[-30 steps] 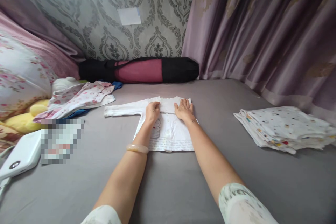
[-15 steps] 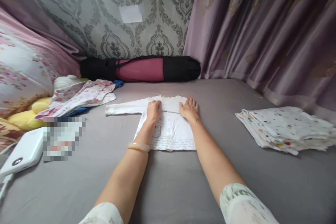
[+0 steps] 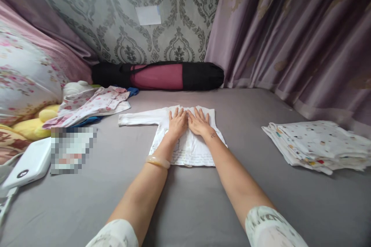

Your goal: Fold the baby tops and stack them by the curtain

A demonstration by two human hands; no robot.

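Note:
A small white shirt (image 3: 199, 147) with faint print lies flat on the grey sheet (image 3: 110, 185). One sleeve stretches out to the left; on the right side no sleeve sticks out. My left hand (image 3: 177, 123) rests palm down on the upper middle of the shirt, fingers spread. Right beside it, my right hand (image 3: 198, 122) also lies flat on the cloth with its fingers apart. The two hands nearly meet at the shirt's centre line. Neither hand grips anything.
On the right lies a stack of folded patterned cloths (image 3: 315, 142). Pink-and-white clothes (image 3: 95, 104), a yellow plush toy (image 3: 34, 125) and a white power bank (image 3: 29, 162) are on the left. A black and red rolled bag (image 3: 156, 76) lies along the wall.
My left hand has opened from a closed grip and lies flat. My right hand has moved left from the shirt's right shoulder to its middle. The view has shifted slightly.

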